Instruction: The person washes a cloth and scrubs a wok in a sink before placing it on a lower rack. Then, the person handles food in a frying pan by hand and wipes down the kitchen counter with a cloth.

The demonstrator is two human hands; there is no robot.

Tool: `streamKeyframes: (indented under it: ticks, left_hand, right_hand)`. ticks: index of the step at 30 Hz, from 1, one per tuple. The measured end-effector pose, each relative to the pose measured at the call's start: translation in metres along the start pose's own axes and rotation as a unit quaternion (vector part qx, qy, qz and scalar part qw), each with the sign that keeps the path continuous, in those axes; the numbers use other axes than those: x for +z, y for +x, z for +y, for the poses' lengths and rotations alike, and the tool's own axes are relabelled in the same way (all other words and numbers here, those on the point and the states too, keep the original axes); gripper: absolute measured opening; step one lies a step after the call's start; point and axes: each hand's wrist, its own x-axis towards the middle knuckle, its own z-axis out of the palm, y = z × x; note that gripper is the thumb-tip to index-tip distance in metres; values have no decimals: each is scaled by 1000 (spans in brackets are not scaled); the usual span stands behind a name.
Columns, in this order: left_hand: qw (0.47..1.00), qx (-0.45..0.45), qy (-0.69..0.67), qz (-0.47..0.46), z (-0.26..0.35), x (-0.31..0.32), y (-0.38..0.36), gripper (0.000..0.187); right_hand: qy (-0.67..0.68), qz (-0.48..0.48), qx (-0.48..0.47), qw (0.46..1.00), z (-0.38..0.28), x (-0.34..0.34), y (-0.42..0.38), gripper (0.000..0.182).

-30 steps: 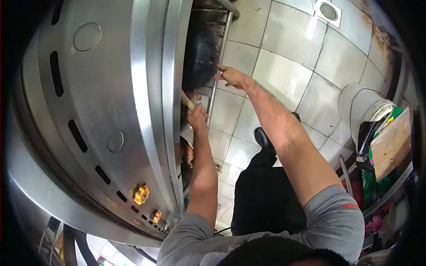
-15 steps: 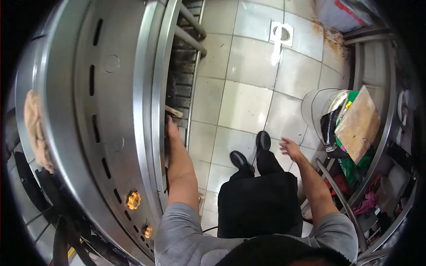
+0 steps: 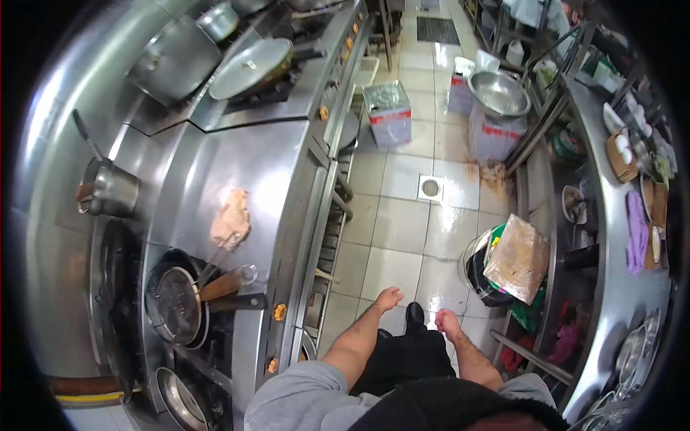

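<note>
My left hand (image 3: 389, 297) hangs in front of me above the floor tiles, fingers curled in, with nothing visible in it. My right hand (image 3: 448, 323) is loosely closed beside my apron and also looks empty. Neither touches anything. To the left of my left hand, a wooden handle (image 3: 326, 276) sticks out from the slatted rack (image 3: 332, 241) under the stove counter. Right of my right hand stands a bucket (image 3: 471, 267) with a brown board (image 3: 516, 260) lying across its top.
On the left counter are a tan cloth (image 3: 231, 219), a frying pan (image 3: 251, 68), a large pot (image 3: 176, 61) and a strainer (image 3: 178, 305) in a pan. Ahead stand a square tin (image 3: 388, 115) and a steel bowl (image 3: 499, 92). A steel table (image 3: 611, 244) runs along the right.
My view has lifted, bringing the stove top and aisle into sight. My left hand has come out from beneath the counter, away from the rack. My right hand's fingers have curled in.
</note>
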Motion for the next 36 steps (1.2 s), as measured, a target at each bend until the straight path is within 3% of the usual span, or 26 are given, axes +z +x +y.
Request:
streamKeyframes:
  ticks: [4,6,9,11,15,19,22,27,33,36]
  left_hand:
    - [977,188,103,0,76,-21,-16,51]
    - [973,200,114,-6,127,-43,-41,52]
    - [962,241,110,60,166,-65,-56,52]
    - [960,251,105,66,185,-76,-72,51]
    - [967,233,80,60,212,-89,-115,51]
    - [961,225,142,72,245,-111,-143,51]
    - [949,252,165,92,271,-123,-167,50]
    - [955,275,43,105,314,-159,-188,50]
    - [934,299,-120,157,354,-191,-183,44]
    - [934,307,-131,131,362,-203,-173,44]
  right_hand:
    - [-62,-12,-73,995,-69,-1,-39,12]
    - [-95,11,-80,992,-90,-21,-46,15]
    - [-172,103,-81,976,-115,-55,-62,14]
    - [-131,134,-45,981,-123,-80,-63,14]
    - [-74,93,-33,992,-139,-108,-65,16]
    - [-119,91,-27,988,-194,-69,-70,15]
    - [-120,9,-65,991,-241,-34,-48,13]
    - [-169,-62,-129,975,-322,60,-24,14]
    - [-226,-122,-135,957,-383,151,-2,15]
    - [-257,-121,-223,933,-431,189,11,17]
